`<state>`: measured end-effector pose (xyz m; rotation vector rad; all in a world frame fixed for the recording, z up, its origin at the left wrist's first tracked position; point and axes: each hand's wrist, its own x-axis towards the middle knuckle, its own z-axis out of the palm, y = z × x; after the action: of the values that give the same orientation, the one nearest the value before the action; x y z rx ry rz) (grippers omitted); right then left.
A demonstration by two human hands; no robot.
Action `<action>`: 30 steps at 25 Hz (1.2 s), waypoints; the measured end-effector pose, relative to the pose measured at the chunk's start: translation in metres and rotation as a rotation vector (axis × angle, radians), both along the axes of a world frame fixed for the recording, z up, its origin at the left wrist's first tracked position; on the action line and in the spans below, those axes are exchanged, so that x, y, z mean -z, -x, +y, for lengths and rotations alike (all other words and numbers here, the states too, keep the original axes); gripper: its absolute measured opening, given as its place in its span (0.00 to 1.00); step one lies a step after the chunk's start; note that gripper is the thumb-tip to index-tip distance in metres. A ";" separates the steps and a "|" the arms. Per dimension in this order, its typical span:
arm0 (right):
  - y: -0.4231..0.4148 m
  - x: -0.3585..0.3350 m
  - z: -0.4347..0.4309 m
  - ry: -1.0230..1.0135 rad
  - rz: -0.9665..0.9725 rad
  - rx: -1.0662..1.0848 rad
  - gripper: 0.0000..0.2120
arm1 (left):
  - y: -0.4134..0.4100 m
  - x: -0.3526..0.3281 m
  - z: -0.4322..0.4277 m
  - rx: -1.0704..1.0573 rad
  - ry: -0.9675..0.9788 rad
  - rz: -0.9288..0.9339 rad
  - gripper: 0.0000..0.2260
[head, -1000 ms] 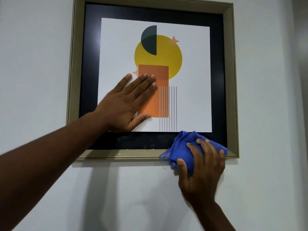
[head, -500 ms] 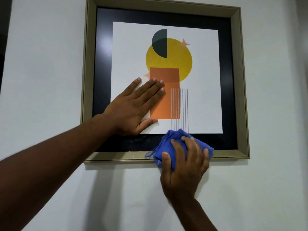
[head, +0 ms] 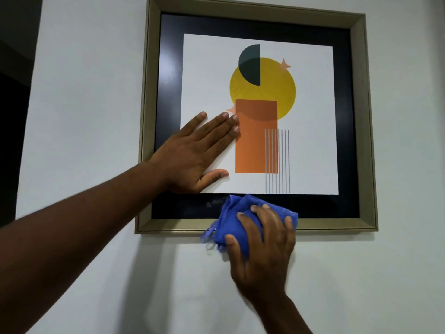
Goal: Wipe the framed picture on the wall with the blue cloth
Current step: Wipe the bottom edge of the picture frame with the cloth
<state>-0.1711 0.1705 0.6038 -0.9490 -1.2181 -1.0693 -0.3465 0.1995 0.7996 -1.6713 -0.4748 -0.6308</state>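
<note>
The framed picture (head: 366, 121) hangs on a white wall: a beige frame, a black mat, and a white print with a yellow circle, an orange rectangle and grey lines. My left hand (head: 195, 153) lies flat and open on the glass at the print's lower left. My right hand (head: 262, 247) presses the bunched blue cloth (head: 231, 220) against the bottom edge of the frame, a little left of its middle. The cloth covers part of the black mat and the lower rail, and its frayed edge hangs below the frame.
The white wall (head: 84, 104) surrounds the frame on all sides. A dark opening (head: 12, 116) shows at the far left edge of the view.
My right hand has slid the blue cloth leftward along the bottom of the frame from near the right corner. My left hand stays flat on the glass. The view has shifted left.
</note>
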 end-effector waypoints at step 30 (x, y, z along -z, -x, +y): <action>-0.014 -0.002 -0.001 -0.032 0.004 0.105 0.17 | 0.001 0.004 0.000 0.003 0.041 -0.122 0.35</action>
<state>-0.1566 0.1693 0.6062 -0.9987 -1.1551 -1.1658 -0.3475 0.1999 0.7958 -1.6781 -0.5763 -0.7323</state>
